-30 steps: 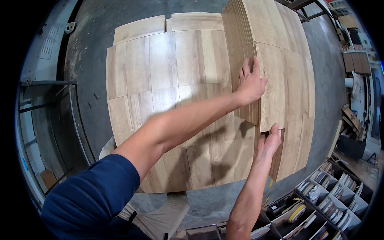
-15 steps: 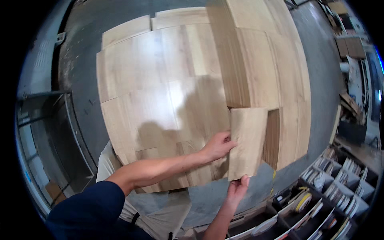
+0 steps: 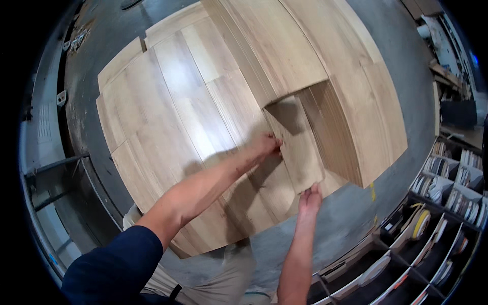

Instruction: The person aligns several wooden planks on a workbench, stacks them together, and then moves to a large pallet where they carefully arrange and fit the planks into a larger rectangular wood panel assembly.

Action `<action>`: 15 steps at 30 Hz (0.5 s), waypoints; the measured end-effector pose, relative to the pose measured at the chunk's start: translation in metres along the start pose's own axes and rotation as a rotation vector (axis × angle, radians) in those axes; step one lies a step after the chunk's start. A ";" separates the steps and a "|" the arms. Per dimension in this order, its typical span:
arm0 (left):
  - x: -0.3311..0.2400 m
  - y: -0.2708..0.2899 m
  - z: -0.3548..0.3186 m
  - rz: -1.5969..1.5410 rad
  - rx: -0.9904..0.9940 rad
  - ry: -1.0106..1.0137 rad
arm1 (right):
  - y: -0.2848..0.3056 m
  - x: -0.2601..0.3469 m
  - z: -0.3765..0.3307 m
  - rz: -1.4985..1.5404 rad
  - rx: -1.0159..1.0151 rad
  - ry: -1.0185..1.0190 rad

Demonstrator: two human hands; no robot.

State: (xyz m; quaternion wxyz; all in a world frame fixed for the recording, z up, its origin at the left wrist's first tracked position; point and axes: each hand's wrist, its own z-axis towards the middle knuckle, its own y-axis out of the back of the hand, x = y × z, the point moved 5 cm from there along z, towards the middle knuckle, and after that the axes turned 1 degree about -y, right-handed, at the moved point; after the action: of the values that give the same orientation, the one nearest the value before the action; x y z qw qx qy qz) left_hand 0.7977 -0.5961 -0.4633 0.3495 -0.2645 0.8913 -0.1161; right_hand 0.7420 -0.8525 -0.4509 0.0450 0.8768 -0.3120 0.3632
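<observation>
A short light wood-grain panel (image 3: pixel 301 157) lies low in the gap between two taller stacks of similar panels. My left hand (image 3: pixel 268 144) is closed at its left long edge, with the fingertips partly hidden. My right hand (image 3: pixel 311 198) pinches its near end between thumb and fingers. To the left spreads a lower, wide layer of wood-grain panels (image 3: pixel 168 107), laid edge to edge. The far stack (image 3: pixel 274 46) rises beyond the panel's far end, and the right stack (image 3: pixel 371 117) stands along its right side.
Grey floor (image 3: pixel 269 259) surrounds the stacks. A divided rack (image 3: pixel 391 264) with rolls of edging stands at the lower right. A metal-framed cart (image 3: pixel 61 203) is at the left. Boards and boxes (image 3: pixel 452 86) line the far right.
Both hands have lowered the short panel from above the stacks down into the gap, where it now lies between them. The view has shifted and turned somewhat.
</observation>
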 end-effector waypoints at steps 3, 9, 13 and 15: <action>-0.013 -0.001 0.006 0.010 0.004 -0.007 | -0.018 0.010 0.009 -0.147 -0.018 0.040; -0.016 0.016 0.017 0.302 -0.077 -0.026 | -0.026 0.012 -0.017 -0.365 -0.088 0.382; -0.026 0.012 0.016 0.574 -0.110 -0.053 | -0.018 -0.007 -0.027 -0.670 -0.012 0.479; -0.028 0.009 0.016 0.688 -0.123 -0.074 | -0.035 -0.017 -0.042 -0.938 0.035 0.708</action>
State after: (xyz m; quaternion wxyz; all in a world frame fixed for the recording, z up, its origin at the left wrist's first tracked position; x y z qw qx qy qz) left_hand 0.8229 -0.5736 -0.4626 0.3837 0.0266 0.9202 0.0721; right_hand 0.7274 -0.8029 -0.4261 0.2878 0.7471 0.1496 0.5802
